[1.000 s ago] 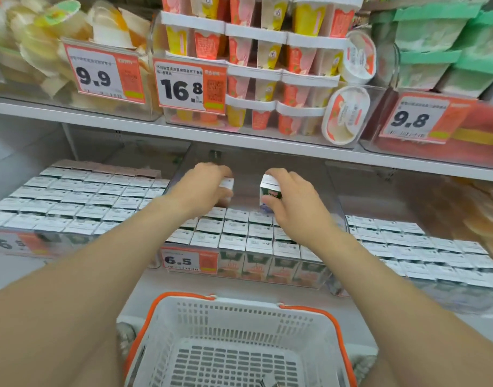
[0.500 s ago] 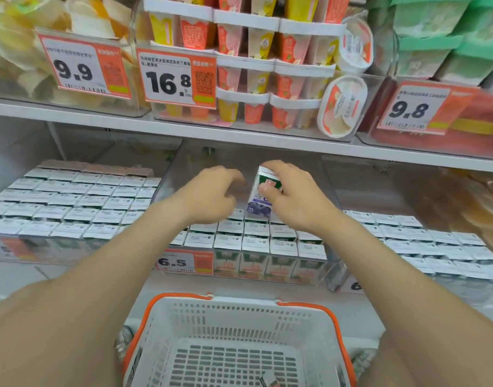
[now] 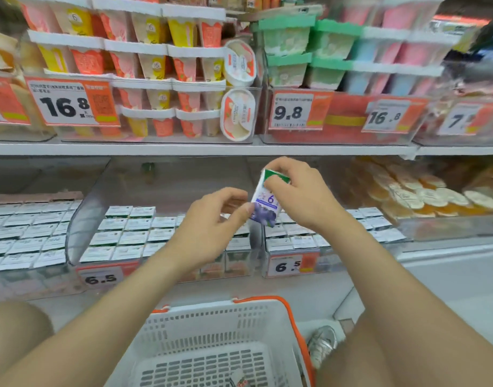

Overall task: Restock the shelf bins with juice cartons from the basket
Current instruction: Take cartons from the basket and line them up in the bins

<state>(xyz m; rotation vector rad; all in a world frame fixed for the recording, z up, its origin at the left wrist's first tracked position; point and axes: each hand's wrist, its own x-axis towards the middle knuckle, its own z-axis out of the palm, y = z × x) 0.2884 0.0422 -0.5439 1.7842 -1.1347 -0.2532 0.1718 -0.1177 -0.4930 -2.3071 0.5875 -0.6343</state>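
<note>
My right hand (image 3: pixel 301 191) grips a small blueberry juice carton (image 3: pixel 264 205) by its green top, tilted and held above the clear middle shelf bin (image 3: pixel 80 219). My left hand (image 3: pixel 211 219) is beside the carton, fingertips touching its lower left edge. The middle bin holds rows of white-topped cartons (image 3: pixel 122 233) with bare room at its back. The white basket with orange rim (image 3: pixel 211 344) sits below, between my arms, with one small item at its bottom (image 3: pixel 238 379).
Neighbouring bins left (image 3: pixel 22 227) and right (image 3: pixel 373 227) hold more cartons. The shelf above (image 3: pixel 183 148) carries cup desserts and price tags. A bin of orange-lidded cups (image 3: pixel 424 196) stands at far right. A shoe (image 3: pixel 322 344) shows beside the basket.
My right hand lifted the carton up out of the bin and tilted it. My left hand let go of the rows and came up to the carton. The view swung right.
</note>
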